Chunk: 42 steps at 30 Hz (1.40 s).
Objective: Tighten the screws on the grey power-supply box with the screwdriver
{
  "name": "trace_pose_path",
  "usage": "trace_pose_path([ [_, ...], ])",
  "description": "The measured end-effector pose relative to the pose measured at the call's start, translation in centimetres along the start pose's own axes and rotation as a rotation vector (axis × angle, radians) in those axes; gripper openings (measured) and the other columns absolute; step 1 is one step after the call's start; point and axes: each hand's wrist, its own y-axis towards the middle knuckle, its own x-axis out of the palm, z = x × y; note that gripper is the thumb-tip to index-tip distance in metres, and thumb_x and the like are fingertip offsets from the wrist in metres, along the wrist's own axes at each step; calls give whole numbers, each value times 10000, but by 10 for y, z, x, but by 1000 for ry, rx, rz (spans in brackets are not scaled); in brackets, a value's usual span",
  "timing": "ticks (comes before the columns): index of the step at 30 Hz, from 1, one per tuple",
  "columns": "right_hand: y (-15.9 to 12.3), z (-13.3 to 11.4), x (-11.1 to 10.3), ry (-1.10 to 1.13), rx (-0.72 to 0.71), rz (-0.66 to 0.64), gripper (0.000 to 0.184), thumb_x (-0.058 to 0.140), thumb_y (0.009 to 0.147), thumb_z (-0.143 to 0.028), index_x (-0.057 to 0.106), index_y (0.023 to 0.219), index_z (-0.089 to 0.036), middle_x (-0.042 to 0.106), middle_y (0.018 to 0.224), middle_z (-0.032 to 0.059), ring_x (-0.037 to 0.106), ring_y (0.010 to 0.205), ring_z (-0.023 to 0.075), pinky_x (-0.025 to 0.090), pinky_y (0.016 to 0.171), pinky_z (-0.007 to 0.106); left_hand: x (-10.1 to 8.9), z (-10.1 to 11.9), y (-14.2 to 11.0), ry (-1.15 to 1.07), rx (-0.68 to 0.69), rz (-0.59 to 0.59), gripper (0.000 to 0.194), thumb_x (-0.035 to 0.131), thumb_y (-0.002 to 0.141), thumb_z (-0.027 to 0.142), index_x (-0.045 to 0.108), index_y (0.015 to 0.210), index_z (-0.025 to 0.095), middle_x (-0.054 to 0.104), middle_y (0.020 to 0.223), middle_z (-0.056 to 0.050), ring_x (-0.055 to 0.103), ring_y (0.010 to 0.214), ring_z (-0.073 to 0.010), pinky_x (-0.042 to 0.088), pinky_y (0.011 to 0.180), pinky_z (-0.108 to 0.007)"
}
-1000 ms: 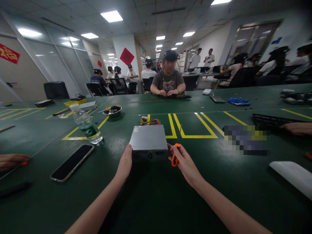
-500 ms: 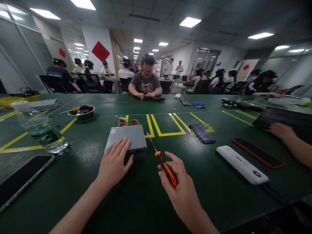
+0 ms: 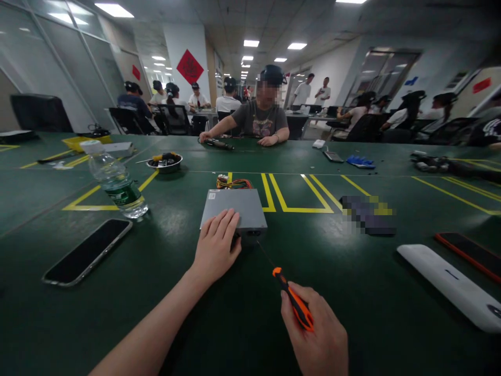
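A grey metal computer power supply [image 3: 235,203] lies on the green table, its bundle of coloured cables [image 3: 235,183] behind it. My left hand [image 3: 219,237] grips it, fingers flat over the top and thumb at the front face. In my right hand [image 3: 317,318] is a screwdriver [image 3: 296,303] with an orange and black handle, held by the grip. Its thin shaft points forward and left, the tip just before the front right corner of the power supply. Whether the tip touches it I cannot tell.
To the left are a phone [image 3: 88,252], a water bottle [image 3: 117,183] and a metal bowl [image 3: 165,164] with tools. On the right lie a white power bank [image 3: 446,284] and a red-edged phone [image 3: 469,256]. Across the table sits a person [image 3: 266,117] handling a dark tool.
The view has swung left. My right hand has drawn back, bringing the screwdriver tip from beside the power supply to its front. The person opposite has moved one hand outward.
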Motion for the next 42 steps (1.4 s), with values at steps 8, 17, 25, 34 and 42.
trace_pose_path([
  [8, 3, -1, 2, -1, 84, 6, 162, 463, 878, -276, 535, 948, -148, 616, 759, 32, 609, 616, 96, 485, 572, 189, -2, 0, -3, -58, -13, 11, 468, 465, 833, 258, 405, 1288, 163, 476, 1327, -102, 409, 1228, -240, 290, 1011, -421],
  [17, -1, 0, 1, 1, 148, -29, 160, 461, 878, -295, 521, 968, -178, 615, 796, 23, 622, 647, 101, 488, 584, 184, -2, 0, -3, -49, -24, -6, 458, 456, 840, 279, 412, 1280, 158, 469, 1334, -99, 401, 1232, -237, 290, 1002, -413],
  [25, -4, 0, 3, 76, 195, -71, 150, 442, 878, -275, 497, 994, -197, 587, 873, 39, 615, 759, 128, 512, 662, 231, -1, 0, -3, -68, -37, -1, 452, 453, 840, 277, 417, 1276, 164, 478, 1325, -106, 403, 1232, -243, 293, 1000, -426],
  [34, 2, 2, 1, 86, 203, -54, 143, 440, 879, -267, 504, 983, -193, 563, 878, 45, 599, 782, 139, 512, 679, 254, -3, 1, -2, -60, -43, -13, 452, 452, 840, 284, 418, 1273, 158, 473, 1331, -98, 404, 1233, -239, 296, 1001, -416],
  [42, -9, -12, 3, -15, 78, -113, 249, 443, 859, -255, 472, 1082, -147, 488, 990, 123, 602, 853, 178, 552, 629, 275, -1, 1, -3, -76, -46, -10, 445, 446, 843, 276, 417, 1273, 161, 471, 1333, -100, 399, 1236, -242, 286, 1004, -428],
])
